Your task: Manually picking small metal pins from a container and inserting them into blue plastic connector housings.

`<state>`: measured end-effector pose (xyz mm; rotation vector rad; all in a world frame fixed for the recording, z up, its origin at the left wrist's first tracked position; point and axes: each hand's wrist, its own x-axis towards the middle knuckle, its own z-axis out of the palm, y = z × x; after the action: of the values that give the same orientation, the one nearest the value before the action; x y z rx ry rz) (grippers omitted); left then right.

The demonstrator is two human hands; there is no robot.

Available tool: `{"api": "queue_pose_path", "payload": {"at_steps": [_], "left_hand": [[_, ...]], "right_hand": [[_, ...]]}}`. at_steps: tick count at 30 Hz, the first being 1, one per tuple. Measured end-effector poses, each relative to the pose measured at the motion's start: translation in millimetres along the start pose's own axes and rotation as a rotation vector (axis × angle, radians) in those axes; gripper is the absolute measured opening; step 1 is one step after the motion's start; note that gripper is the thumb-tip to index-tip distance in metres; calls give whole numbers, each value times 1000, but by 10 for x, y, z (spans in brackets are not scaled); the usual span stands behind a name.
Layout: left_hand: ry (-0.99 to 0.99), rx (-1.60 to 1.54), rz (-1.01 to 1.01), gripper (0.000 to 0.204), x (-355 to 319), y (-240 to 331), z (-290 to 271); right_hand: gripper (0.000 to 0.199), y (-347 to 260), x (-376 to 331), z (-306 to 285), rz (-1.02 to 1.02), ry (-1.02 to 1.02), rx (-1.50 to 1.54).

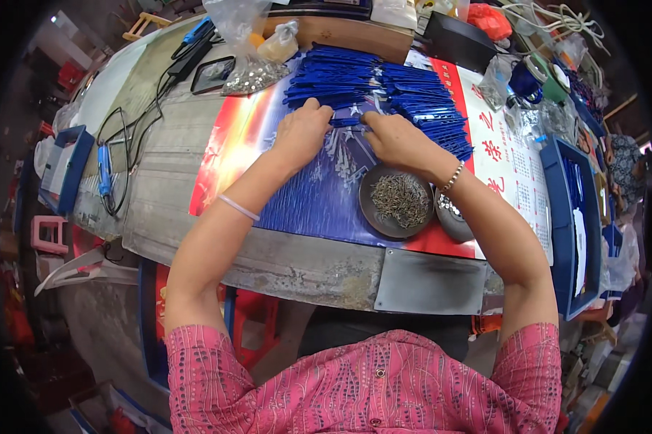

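Both hands rest on the worktable [196, 155] at the near edge of a fanned pile of blue strips [384, 87]. Left hand [302, 134] lies knuckles up, fingers curled down onto the strips; whether it grips one, cannot tell. Right hand [397, 141] pinches a single blue strip [345, 122] lying between the two hands. Just below the right wrist sits a round dark dish of small metal pins [400, 200], with a smaller dish [452, 217] touching its right side.

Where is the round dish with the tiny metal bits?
In the head view, the round dish sits on the table's near edge, just below the right hand, beside a smaller dish.
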<state>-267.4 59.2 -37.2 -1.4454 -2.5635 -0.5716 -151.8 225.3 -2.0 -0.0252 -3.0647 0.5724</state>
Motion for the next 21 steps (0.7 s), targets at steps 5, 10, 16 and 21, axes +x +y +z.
{"api": "queue_pose_path", "payload": {"at_steps": [5,10,16,21], "left_hand": [[-2,-40,4,19,95,-31,-24],[-40,-4,-17,20,30,50,-133],[242,-229,-47,18,-251,123,-478],[382,-357,-147,16,-562,298,-770]], "right_hand": [[26,-27,-215,-272,-6,115,219],[19,-41,-676,-491,88,103,448],[14,53,-1428,-565,132,67,444],[14,125,-1540,-493,68,143,364]]}}
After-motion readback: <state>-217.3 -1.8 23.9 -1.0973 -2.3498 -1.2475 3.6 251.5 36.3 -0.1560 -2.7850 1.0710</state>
